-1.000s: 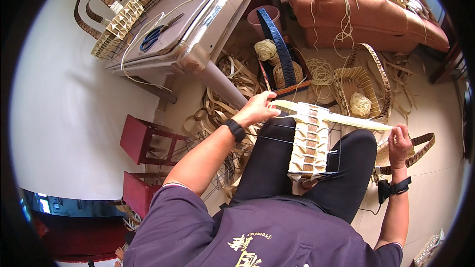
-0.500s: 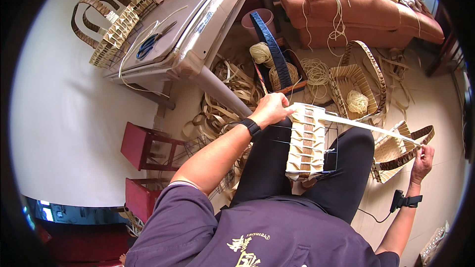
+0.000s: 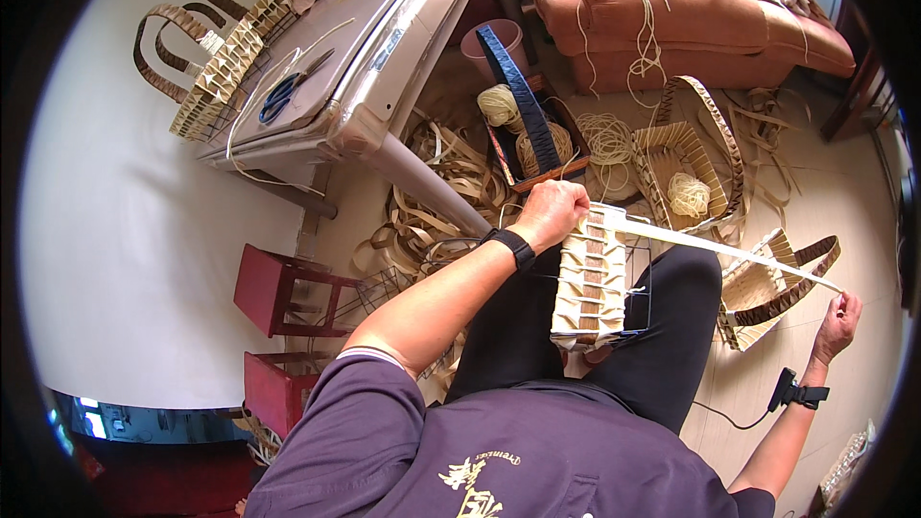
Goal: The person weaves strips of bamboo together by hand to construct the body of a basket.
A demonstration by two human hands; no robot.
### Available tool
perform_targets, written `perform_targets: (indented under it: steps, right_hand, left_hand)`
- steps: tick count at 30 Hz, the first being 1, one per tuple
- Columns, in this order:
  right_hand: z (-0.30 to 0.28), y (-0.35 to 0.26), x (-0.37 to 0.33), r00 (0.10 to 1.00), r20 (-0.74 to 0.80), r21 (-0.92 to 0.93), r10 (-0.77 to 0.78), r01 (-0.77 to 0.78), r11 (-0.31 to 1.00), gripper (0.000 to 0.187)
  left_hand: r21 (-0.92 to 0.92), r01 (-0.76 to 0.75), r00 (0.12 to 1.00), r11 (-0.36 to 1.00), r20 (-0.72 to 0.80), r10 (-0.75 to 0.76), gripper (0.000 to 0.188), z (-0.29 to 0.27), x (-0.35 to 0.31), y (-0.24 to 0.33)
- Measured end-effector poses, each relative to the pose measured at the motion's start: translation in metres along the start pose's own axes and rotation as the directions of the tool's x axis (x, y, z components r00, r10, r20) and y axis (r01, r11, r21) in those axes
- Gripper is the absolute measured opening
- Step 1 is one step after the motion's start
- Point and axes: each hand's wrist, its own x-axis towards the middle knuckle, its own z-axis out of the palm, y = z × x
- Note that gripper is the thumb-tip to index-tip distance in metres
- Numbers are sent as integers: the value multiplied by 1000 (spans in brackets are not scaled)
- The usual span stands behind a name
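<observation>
On my lap rests a small basket (image 3: pixel 573 273), a wire frame partly wrapped in cream strips with a brown band down the middle. My left hand (image 3: pixel 554 213) is closed at its far left corner, fingertips pressed to the edge; what lies under them is partly hidden. A long cream strip (image 3: pixel 724 250) runs taut from the basket's far end to the right. At the strip's other end, my right hand (image 3: pixel 838 319) is closed on it, out past my knee. Bare wire shows along the basket's right side.
Finished-looking handled baskets (image 3: pixel 679 139) and a basket with a dark handle (image 3: pixel 758 297) stand on the floor. A blue-handled basket (image 3: pixel 533 149) holds balls of cord. Loose strips (image 3: pixel 436 197) lie by the table leg. Scissors (image 3: pixel 288 96) rest on the table (image 3: pixel 336 58). Red stools (image 3: pixel 278 288) stand left.
My right hand has moved slightly outward and down, with the strip stretched between it and the basket. My left hand has shifted right and closed in on the basket's corner.
</observation>
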Motion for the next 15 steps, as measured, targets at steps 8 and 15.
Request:
perform_targets:
  steps: [8, 15]
  right_hand:
    - [21, -53, 12, 999, -8, 98, 33, -32, 995, 19]
    - [-86, 37, -3, 999, -21, 105, 35, -33, 994, 20]
  left_hand:
    - [-28, 139, 988, 990, 76, -137, 18, -23, -7, 6]
    - [-183, -284, 929, 941, 189, 317, 40, -4, 32, 37]
